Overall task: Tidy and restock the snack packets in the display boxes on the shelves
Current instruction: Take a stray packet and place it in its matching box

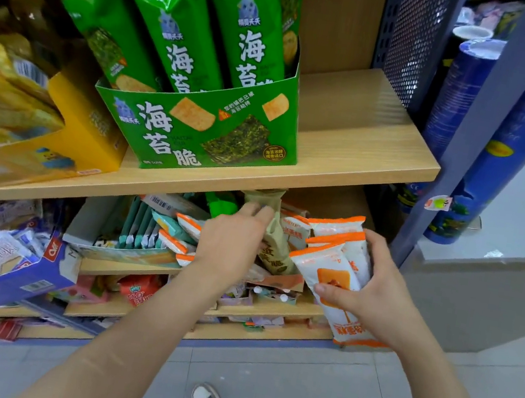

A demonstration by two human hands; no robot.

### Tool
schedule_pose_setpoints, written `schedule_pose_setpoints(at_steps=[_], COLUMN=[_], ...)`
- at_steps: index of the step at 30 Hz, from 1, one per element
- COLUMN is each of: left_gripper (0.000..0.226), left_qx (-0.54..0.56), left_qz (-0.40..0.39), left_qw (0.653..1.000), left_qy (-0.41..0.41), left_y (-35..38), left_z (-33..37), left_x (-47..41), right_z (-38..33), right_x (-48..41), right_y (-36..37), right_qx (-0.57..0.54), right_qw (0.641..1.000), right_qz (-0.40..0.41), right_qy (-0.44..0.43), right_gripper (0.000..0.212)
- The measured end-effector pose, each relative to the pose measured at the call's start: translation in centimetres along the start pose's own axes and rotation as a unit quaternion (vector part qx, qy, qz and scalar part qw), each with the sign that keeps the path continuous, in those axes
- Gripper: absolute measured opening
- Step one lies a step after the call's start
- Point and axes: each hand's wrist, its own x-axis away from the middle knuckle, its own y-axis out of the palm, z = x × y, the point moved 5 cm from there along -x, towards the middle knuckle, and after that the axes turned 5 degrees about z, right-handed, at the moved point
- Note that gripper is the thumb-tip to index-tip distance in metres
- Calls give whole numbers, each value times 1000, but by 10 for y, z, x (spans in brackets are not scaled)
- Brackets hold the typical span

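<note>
One wide-angle camera on the head looks forward and down, close to the shelves (354,117) at twelve o'clock, floor (293,377) at six.

I am looking into a shop, a small snack or grocery store. Tiered wooden shelves (352,134) carry open cardboard display boxes. A green seaweed-crisp box (202,133) is stocked with matching green bags (176,38), with a yellow box (91,132) beside it and a blue box (15,275) of wrapped biscuits below. Identical orange-and-white packets (339,227) crowd the lower shelf. Tall blue tubes (512,153) stand on a neighbouring rack, above a pale tiled floor (293,377).
</note>
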Motion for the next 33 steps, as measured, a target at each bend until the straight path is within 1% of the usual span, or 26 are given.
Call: schedule_pose_setpoints(at_steps=[3, 5, 7, 9, 10, 12, 14, 17, 18, 20, 21, 23, 25, 26, 28, 30, 31, 33], left_gripper=[43, 47, 49, 48, 47, 45, 44, 41, 38, 36, 36, 38, 40, 37, 27, 20, 22, 30], left_qx=[34, 71, 123, 202, 242, 323, 400, 450, 480, 544, 559, 571, 587, 590, 578, 569, 570, 585], left_qz=[24, 58, 106, 152, 169, 197, 220, 275, 293, 331, 355, 396, 417, 423, 437, 448, 450, 441], left_qw=[999, 996, 987, 967, 954, 920, 877, 830, 805, 739, 713, 679, 647, 639, 641, 641, 638, 628], left_qy=[-7, 1, -1, -25, -43, -97, -148, -181, -192, -220, -229, -238, -251, -253, -254, -254, -256, -263], left_y=[2, -3, -15, -30, -39, -58, -77, -110, -121, -138, -146, -158, -169, -174, -182, -187, -187, -185], left_z=[-12, -16, -23, -33, -38, -48, -59, -77, -84, -100, -108, -122, -132, -136, -147, -161, -168, -184], left_x=[10, 20, 29, 38, 44, 57, 69, 83, 87, 97, 102, 109, 113, 115, 120, 126, 129, 135], right_z=[12, 24, 28, 24, 20, 6, -16, -46, -57, -79, -91, -116, -138, -148, -161, -167, -169, -174], right_x=[-5, -5, -4, -6, -6, -5, -2, -1, 0, 2, 3, 9, 16, 19, 23, 26, 27, 30], right_y=[14, 26, 37, 40, 40, 39, 38, 39, 42, 51, 57, 73, 92, 102, 122, 142, 152, 174], right_qx=[18, 10, -14, -57, -75, -95, -105, -153, -175, -219, -235, -243, -219, -204, -194, -221, -240, -253], right_qw=[997, 994, 995, 996, 995, 994, 992, 984, 980, 969, 963, 954, 945, 941, 930, 913, 901, 889], right_qz=[-78, -96, -81, -46, -39, -52, -75, -88, -91, -105, -117, -166, -235, -265, -308, -344, -360, -375], right_qy=[25, 46, 50, 51, 51, 30, 0, -35, -39, -46, -52, -59, -57, -57, -48, -4, 26, 67], right_gripper=[78, 77, 73, 68, 69, 76, 80, 83, 83, 89, 91, 87, 82, 81, 84, 93, 98, 102])
